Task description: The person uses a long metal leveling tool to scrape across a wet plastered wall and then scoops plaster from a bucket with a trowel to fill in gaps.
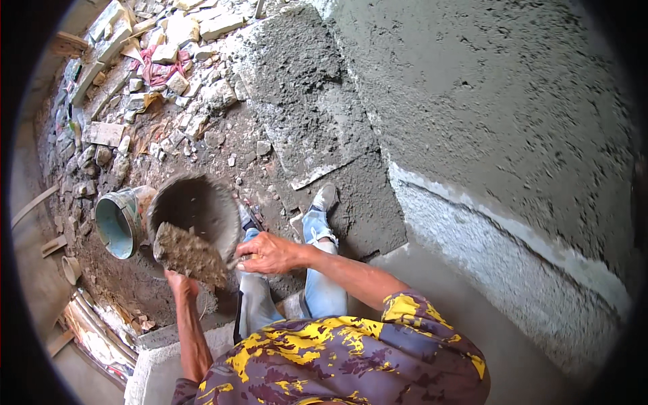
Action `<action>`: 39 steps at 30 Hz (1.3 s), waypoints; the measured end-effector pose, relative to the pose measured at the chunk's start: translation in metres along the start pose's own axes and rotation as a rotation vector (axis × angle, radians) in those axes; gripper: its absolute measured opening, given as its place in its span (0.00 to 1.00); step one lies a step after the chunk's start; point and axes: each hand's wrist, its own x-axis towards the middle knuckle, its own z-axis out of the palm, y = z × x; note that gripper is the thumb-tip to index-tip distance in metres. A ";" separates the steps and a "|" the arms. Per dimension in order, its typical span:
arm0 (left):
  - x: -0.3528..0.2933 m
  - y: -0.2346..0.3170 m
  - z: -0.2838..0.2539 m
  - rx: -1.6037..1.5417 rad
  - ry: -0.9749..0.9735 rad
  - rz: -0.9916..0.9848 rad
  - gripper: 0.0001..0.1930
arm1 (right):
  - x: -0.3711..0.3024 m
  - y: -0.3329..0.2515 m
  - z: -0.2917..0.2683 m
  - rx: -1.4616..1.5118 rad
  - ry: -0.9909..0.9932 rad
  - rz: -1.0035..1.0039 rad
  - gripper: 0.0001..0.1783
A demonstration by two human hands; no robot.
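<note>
My left hand (181,282) is at the lower edge of a flat board (191,255) loaded with grey-brown mortar, which it appears to hold from below. Its fingers are mostly hidden by the board. My right hand (271,254) is closed around a short handle at the board's right side, seemingly a trowel's; the blade cannot be made out. Just beyond both hands stands a round, mortar-caked tub (214,202) with a dark inside. The loaded board overlaps its near rim.
A pale, stained bucket (116,226) lies tilted left of the tub. Broken bricks and rubble (179,84) cover the far left ground. A freshly plastered wall (486,101) rises on the right, above a rough white band (472,236). My shoe (325,197) stands on mortar-strewn ground.
</note>
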 end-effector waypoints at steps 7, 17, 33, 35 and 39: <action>0.013 -0.051 0.005 0.271 0.117 0.119 0.20 | -0.213 0.143 -0.353 0.476 0.849 0.073 0.07; -0.035 -0.069 0.106 0.337 -0.100 0.037 0.12 | -0.172 -0.074 -0.119 -0.899 0.684 0.340 0.08; -0.011 0.002 0.065 0.319 -0.199 0.041 0.19 | -0.034 0.007 0.020 -0.749 0.406 0.420 0.15; 0.006 -0.020 0.008 0.245 -0.035 0.072 0.32 | -0.004 -0.030 0.037 -0.818 0.284 0.270 0.15; -0.025 0.033 0.047 -0.097 -0.050 -0.064 0.25 | 0.024 -0.037 0.040 -0.476 0.283 -0.116 0.17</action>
